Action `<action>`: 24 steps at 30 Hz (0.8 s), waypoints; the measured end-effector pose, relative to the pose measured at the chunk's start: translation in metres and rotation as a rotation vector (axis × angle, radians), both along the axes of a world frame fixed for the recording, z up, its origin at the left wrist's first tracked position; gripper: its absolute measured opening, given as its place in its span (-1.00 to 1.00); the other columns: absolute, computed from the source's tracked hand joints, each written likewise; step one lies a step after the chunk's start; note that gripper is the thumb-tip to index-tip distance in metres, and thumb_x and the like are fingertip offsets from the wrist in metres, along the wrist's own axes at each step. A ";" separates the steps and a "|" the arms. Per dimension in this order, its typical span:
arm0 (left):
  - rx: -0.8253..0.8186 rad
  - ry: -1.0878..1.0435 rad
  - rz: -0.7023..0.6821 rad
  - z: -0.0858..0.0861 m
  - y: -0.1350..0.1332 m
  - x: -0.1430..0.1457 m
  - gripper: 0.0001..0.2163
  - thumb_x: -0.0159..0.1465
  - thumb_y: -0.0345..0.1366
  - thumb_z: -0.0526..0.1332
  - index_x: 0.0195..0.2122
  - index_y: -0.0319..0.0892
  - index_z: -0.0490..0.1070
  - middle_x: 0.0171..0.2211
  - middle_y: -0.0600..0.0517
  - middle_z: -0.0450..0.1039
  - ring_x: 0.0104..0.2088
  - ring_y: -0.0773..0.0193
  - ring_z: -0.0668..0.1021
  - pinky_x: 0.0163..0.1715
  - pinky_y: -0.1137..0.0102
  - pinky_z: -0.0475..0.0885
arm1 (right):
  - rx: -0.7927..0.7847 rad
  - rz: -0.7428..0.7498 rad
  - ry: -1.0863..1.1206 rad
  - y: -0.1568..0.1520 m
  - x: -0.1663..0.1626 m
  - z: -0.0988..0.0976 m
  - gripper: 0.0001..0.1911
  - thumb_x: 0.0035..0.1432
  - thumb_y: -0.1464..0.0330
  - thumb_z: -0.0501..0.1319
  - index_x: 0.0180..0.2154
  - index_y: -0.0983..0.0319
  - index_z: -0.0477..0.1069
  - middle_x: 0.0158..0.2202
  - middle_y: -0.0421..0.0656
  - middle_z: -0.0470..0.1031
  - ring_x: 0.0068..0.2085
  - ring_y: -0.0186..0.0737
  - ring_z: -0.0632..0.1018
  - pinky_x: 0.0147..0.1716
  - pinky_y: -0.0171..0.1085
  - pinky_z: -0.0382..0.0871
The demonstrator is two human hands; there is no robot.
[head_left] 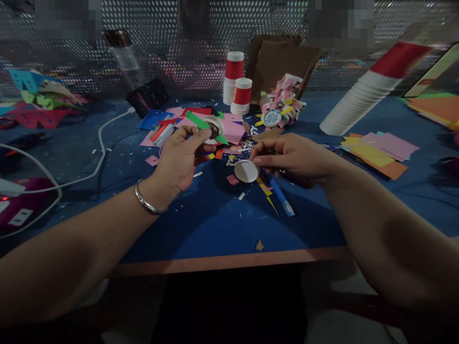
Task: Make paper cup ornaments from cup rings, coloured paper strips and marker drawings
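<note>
Seen from above, over a blue craft table [215,229] littered with paper scraps. Left hand [179,160], a metal bangle [147,203] at the wrist, closed in a pinch around a green paper strip [204,126], raised above the tabletop near a white paper cup [215,128] lying on its side with its dark opening toward the camera; hard to tell whether strip and cup touch. Right hand [290,155] curled low over the table, fingertips gripping a small white disc [246,171], possibly a cup base or lid, held just off or on the surface. Just beside that hand, a blue pen [282,197] lying on the table. Farther back, two red-and-white paper cup stacks [238,86], a brown cardboard box [279,62], and a pink decorated paper piece [281,110]. At right, a long tilted stack of white cups [362,95] and loose coloured paper sheets [380,153]. At left, a white cable [100,138].

Risks, as a judgement: thin green strip liable to crease or tear under a tight pinch; small disc easy to drop among the scraps; right forearm close enough to nudge the pen off toward the table edge.
</note>
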State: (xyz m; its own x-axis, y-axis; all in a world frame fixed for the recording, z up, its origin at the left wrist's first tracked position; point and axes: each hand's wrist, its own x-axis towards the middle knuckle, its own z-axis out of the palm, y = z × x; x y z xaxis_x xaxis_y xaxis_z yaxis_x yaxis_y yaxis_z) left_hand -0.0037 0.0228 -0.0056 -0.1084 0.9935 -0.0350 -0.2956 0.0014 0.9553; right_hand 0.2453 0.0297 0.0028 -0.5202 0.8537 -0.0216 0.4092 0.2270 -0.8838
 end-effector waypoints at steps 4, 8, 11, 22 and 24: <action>-0.012 -0.002 0.001 0.000 -0.001 0.001 -0.78 0.30 -0.41 0.40 -0.34 -0.14 0.33 -0.40 0.16 0.50 -0.46 0.46 0.58 -0.53 0.56 0.36 | 0.053 -0.124 -0.055 0.004 -0.005 -0.009 -0.93 0.30 0.30 0.35 -0.24 0.15 0.55 -0.47 -0.20 0.53 -0.50 -0.26 0.50 -0.56 -0.26 0.35; -0.001 -0.004 -0.004 -0.001 0.000 0.002 -0.78 0.30 -0.40 0.39 -0.34 -0.14 0.32 -0.41 0.16 0.51 -0.46 0.45 0.59 -0.53 0.56 0.35 | 0.187 -0.213 -0.218 0.001 -0.012 -0.013 -0.88 0.40 0.36 0.22 -0.14 0.18 0.55 -0.47 -0.18 0.56 -0.50 -0.22 0.53 -0.46 -0.20 0.38; -0.002 0.001 -0.009 -0.001 0.000 0.002 -0.77 0.31 -0.41 0.38 -0.35 -0.13 0.31 -0.42 0.15 0.51 -0.45 0.44 0.59 -0.52 0.55 0.36 | 0.367 -0.222 -0.369 -0.005 -0.020 -0.013 -0.81 0.41 0.28 0.22 -0.10 0.21 0.58 -0.35 -0.12 0.62 -0.38 -0.16 0.56 -0.35 -0.17 0.33; 0.001 -0.035 -0.004 -0.003 0.000 0.002 -0.75 0.33 -0.44 0.39 -0.35 -0.12 0.31 -0.45 0.17 0.52 -0.45 0.43 0.59 -0.51 0.53 0.36 | 0.598 -0.158 -0.753 -0.021 -0.053 -0.011 -0.78 0.35 0.23 0.27 -0.11 0.25 0.50 -0.07 0.04 0.63 -0.10 0.03 0.59 -0.22 -0.17 0.25; 0.002 -0.054 -0.014 -0.004 0.000 0.003 -0.74 0.30 -0.45 0.41 -0.36 -0.12 0.31 -0.47 0.17 0.50 -0.46 0.42 0.60 -0.49 0.52 0.38 | 0.604 -0.165 -0.792 -0.021 -0.056 -0.011 -0.77 0.33 0.26 0.25 -0.08 0.26 0.50 -0.05 0.07 0.63 -0.10 0.03 0.59 -0.24 -0.16 0.24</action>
State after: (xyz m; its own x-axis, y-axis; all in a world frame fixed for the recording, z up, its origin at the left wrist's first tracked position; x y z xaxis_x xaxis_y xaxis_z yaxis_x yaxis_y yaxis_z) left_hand -0.0005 0.0226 -0.0095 -0.0927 0.9950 -0.0379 -0.3465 0.0035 0.9381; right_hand 0.1889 0.0088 -0.0084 -0.4180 0.8960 0.1498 0.8952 0.4343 -0.0997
